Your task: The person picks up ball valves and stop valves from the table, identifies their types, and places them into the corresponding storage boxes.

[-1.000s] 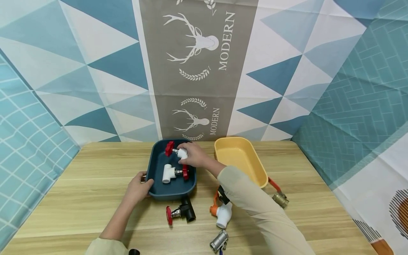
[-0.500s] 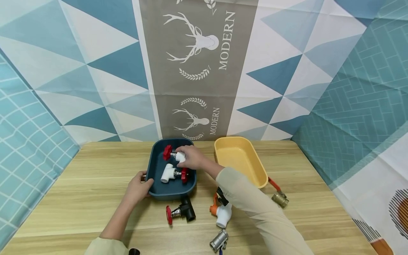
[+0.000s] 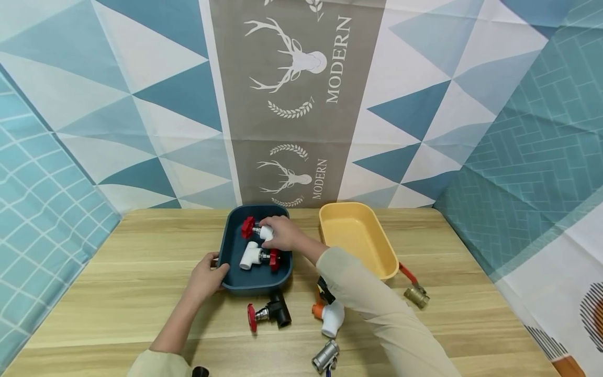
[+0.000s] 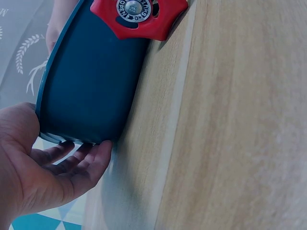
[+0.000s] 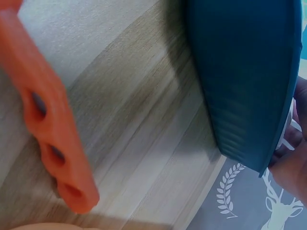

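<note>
My left hand point(image 3: 205, 277) grips the near left side of a dark blue tray point(image 3: 226, 262), thumb at the rim and fingers against the outer wall point(image 4: 91, 81). Inside that tray, my right hand point(image 3: 281, 233) holds a white stop valve point(image 3: 266, 232) with a red handwheel by its white body. A second white valve point(image 3: 251, 255) with a red handwheel lies in the tray just nearer to me. In the right wrist view the right hand point(image 5: 291, 167) is mostly hidden behind the tray wall.
A yellow tray point(image 3: 355, 235) stands to the right. On the wooden table lie a black valve point(image 3: 278, 310) with a red wheel, a white valve point(image 3: 333, 318) with an orange handle point(image 5: 53, 120), a metal valve point(image 3: 325, 356) and a brass valve point(image 3: 416, 296) with a red lever.
My right hand has lowered the white valve deeper into the blue tray. The other white valve there has turned slightly. My left hand keeps its grip on the tray.
</note>
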Demonstrator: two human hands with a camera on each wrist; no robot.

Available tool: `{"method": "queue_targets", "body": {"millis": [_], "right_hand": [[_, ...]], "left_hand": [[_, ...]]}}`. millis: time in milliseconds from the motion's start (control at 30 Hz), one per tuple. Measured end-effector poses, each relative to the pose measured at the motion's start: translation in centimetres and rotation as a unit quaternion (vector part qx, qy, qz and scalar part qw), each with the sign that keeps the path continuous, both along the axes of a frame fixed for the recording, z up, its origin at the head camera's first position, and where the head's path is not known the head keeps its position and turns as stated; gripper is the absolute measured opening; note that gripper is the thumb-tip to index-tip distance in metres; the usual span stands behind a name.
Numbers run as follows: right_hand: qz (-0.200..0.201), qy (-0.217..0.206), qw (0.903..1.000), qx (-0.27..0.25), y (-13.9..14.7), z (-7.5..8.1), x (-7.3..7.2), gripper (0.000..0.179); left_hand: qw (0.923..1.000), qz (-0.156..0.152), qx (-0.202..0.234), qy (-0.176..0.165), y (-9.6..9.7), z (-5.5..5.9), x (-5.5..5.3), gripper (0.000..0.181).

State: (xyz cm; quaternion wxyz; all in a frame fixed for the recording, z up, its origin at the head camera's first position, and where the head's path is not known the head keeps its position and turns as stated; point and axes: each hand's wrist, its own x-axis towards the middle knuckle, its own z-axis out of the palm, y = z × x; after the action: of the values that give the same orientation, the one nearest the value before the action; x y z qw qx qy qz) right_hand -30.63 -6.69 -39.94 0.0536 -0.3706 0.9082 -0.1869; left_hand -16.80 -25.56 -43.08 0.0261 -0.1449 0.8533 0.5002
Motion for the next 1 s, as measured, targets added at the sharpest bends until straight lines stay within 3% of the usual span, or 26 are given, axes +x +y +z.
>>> {"method": "queue_targets", "body": {"millis": [1000], "right_hand": [[-0.034, -0.019, 0.9982, 0.044, -1.3, -0.1, -0.1, 0.053]], "left_hand": [[1.0000, 0.001, 0.002, 0.002, 0.2, 0.4, 0.1, 0.052]]}}
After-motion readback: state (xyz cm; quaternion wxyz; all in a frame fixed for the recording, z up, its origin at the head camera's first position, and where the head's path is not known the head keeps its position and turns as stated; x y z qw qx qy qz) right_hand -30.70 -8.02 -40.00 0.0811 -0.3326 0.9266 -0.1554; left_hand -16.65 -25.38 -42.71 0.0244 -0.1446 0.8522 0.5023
